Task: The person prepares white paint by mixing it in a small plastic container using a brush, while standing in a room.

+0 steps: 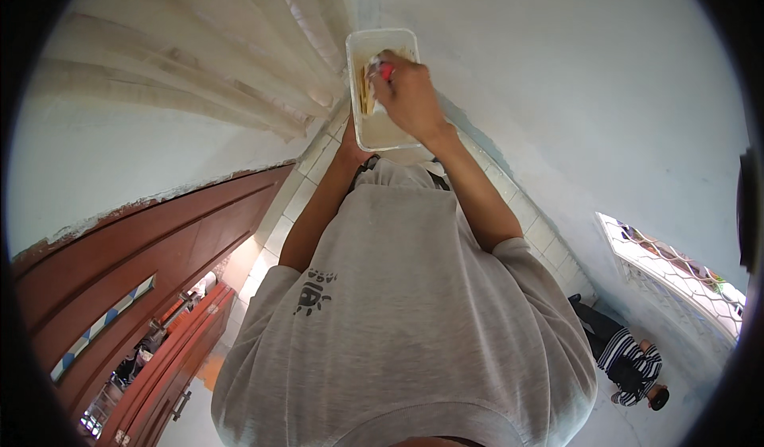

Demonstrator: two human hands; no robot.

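My left hand (350, 139) is at the near left side of a white rectangular plastic tray (356, 131), supporting it in front of my body. Most of its fingers are hidden behind the tray. Inside the tray is a pale, cream-coloured coating that looks like paint. My right hand (408, 97) reaches over the tray and is closed on a red-handled tool (387, 71). The tool's head shows a yellowish straight edge (366, 93) down in the tray. My fingers cover much of the tool, so its exact kind is unclear.
A sheer cream curtain (199, 57) hangs at the left, above a reddish-brown wooden door (167, 248). To the right is a pale wall (573, 89) with a grilled window (676, 268). Another person (625, 355) in a striped top is at the lower right. Light tiles (298, 196) run below.
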